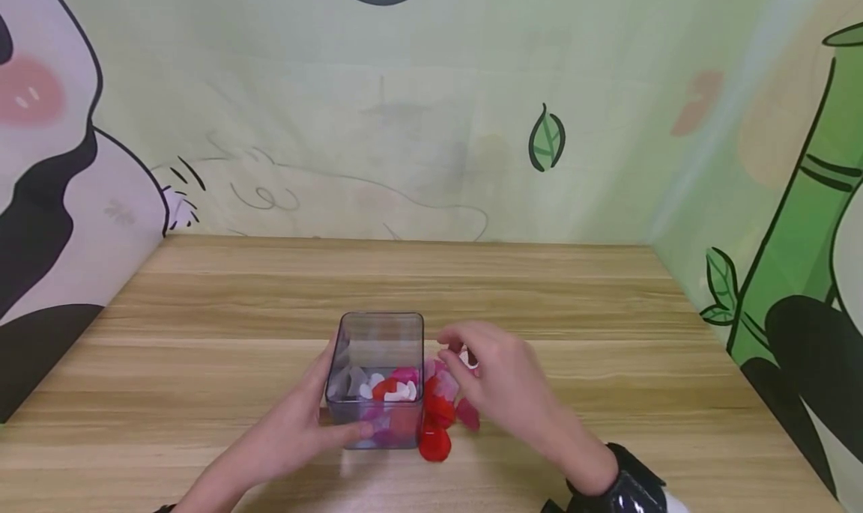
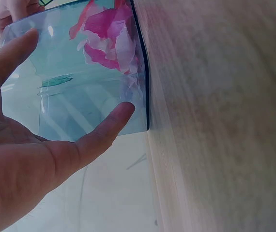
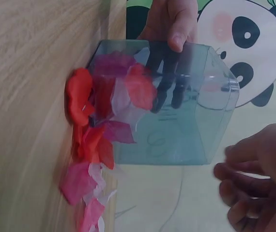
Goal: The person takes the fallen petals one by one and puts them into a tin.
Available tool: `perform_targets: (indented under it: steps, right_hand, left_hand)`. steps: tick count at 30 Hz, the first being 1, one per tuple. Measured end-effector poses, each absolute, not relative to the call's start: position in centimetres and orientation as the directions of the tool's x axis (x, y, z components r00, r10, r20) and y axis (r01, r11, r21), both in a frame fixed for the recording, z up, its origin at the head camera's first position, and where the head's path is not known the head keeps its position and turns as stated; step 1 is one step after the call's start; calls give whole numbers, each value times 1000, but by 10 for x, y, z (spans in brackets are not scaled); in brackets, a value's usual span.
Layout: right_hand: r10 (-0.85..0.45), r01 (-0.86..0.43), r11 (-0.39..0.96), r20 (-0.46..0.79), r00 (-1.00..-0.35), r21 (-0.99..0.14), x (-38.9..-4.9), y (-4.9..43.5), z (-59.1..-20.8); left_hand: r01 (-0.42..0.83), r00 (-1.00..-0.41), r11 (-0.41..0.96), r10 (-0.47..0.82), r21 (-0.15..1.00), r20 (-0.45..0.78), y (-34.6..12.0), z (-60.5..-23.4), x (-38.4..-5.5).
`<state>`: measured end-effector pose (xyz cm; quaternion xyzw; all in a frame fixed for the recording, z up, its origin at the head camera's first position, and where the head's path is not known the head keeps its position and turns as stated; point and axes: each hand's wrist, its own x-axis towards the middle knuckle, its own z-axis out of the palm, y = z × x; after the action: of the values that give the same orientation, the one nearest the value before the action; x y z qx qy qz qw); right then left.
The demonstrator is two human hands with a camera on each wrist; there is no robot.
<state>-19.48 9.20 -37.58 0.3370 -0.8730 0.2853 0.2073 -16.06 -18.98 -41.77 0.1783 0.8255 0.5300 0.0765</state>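
A clear, smoky plastic box [image 1: 379,341] stands open-topped on the table, with red, pink and white petals [image 1: 391,388] in its bottom. My left hand [image 1: 290,442] holds it from the left, thumb on the near wall and fingers behind the left side. In the left wrist view the thumb and a fingertip press the box wall [image 2: 84,118]. Just right of the box, my right hand [image 1: 509,382] hovers with loosely bent fingers, thumb apart from the index finger. Nothing shows between its fingers [image 3: 242,154] in the right wrist view. Loose petals [image 3: 82,181] lie below it along the box.
The box and petals sit on a wood-grain table [image 1: 236,363]. A pale green backdrop [image 1: 303,123] with panda and bamboo drawings rises behind the table and along both sides. A red petal [image 1: 434,442] lies by the box's near right corner.
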Motion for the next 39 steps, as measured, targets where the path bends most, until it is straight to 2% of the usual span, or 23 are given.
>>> perform_targets:
  steps: [4,6,10,15,23,39]
  right_hand:
    - [-501,-598,727,333,-798,-339,-197,98,-377]
    - [-521,-559,768,202,-829,-314,-199,101,-379]
    - [-561,-549,794,31,-827,-264,-202,103,-387]
    - [-572,-541,801,-59,-818,-256,-205,103,-396]
    - [-592,-557,785,-64,-804,-270,-209,103,-406]
    - [-559,-562,741,126,-819,-367,-213,110,-389]
  left_hand:
    - [210,-926,383,374,900,56,-189,-417,-161]
    - [200,-927,384,371,901,48,-189,-417,-161]
    - [185,-930,392,365,901,32,-189,-416,-160]
    - [166,-931,381,364,909,18,-189,-416,-160]
    - [175,-929,372,369,912,28,-189,-416,-160]
    - [182,-932,394,361,901,31,-189,-417,-159]
